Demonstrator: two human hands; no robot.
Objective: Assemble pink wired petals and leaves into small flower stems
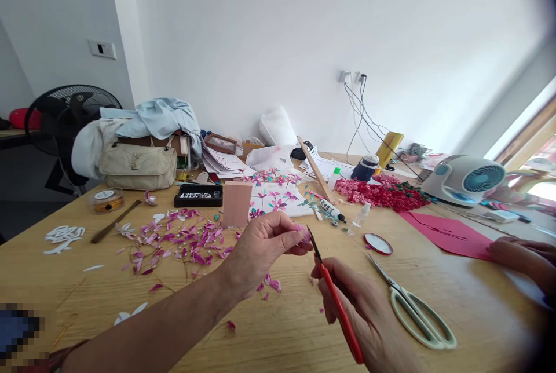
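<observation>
My left hand (271, 245) pinches a small pink petal (306, 235) between thumb and fingertips, above the middle of the wooden table. From the lower right, my right hand (360, 309) holds a red-handled tool (341, 315) with a dark pointed tip, which is at the petal's right edge. Whether the tip touches the petal is hard to tell. Many loose pink petals (197, 240) lie on the table to the left, and a few more (273, 284) lie below my left hand.
Pale-handled scissors (412, 306) lie right of my right hand, near a small round dish (377, 244). Another person's hand (523, 251) rests by pink paper (447, 234). A wooden block (237, 205), black tray (198, 196) and glue bottle (330, 209) stand or lie behind.
</observation>
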